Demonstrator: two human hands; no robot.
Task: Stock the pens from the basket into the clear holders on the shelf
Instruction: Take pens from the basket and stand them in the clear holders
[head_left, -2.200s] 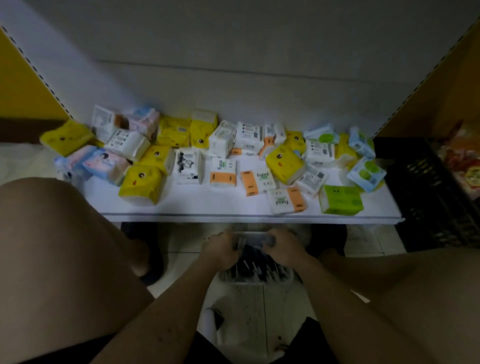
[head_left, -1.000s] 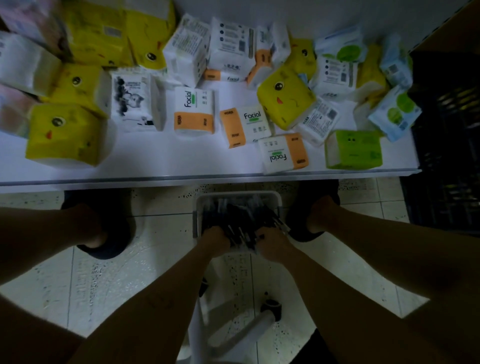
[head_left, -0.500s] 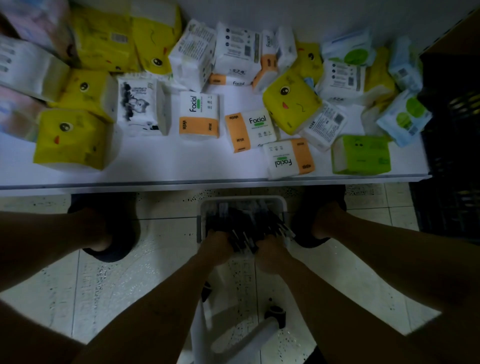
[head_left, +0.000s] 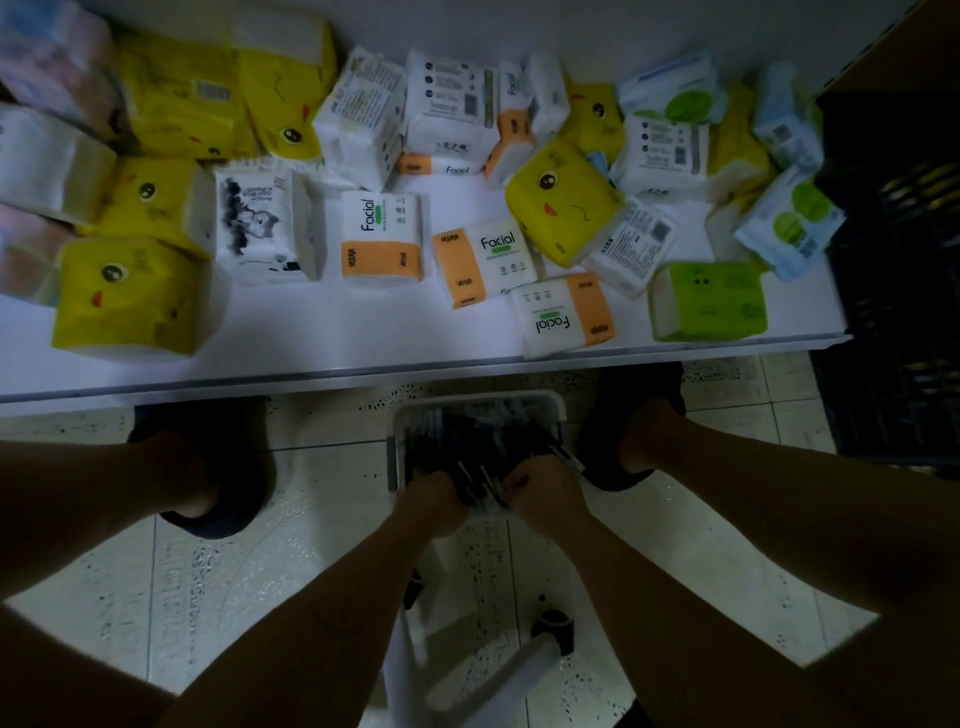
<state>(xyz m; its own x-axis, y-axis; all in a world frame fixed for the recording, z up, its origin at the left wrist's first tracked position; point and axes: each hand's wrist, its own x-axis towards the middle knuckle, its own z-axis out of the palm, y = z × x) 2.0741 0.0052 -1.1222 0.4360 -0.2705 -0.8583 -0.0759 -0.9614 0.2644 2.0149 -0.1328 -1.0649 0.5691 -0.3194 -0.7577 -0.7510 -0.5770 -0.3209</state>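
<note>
Obs., head view, dim light. Basket (head_left: 559, 411) is set on the floor (head_left: 234, 571), just below the front edge of the shelf (head_left: 311, 338), between the person's feet. Pens (head_left: 467, 431) are heaped in it. They are dark, w/ long axes approx. front-to-back, i.e. running from the hands toward the shelf. A few are fanned off to the R over the rim.

L hand (head_left: 434, 501) and R hand (head_left: 543, 491) are both placed at the near end of the basket, side by side, close together. Fingers of both are curled down round pens, and a small bunch is seen sticking out between the two hands. Fingertips are hidden by the knuckles, so the no. of pens held cannot be told.

Relation for next move (judged): pens lie directly under and ahead of the fingers, w/ neither hand nearer. The bunch would need to be lifted and carried fwd over the shelf edge, axes kept aligned so it can be stood in a holder. No clear holders are seen, so the target location is unknown. Shelf is crowded w/ tissue packs (head_left: 382, 241). Black crate (head_left: 893, 312) noted at R of shelf.

Risk (judged): loose pens may slip from an uneven bunch.
</note>
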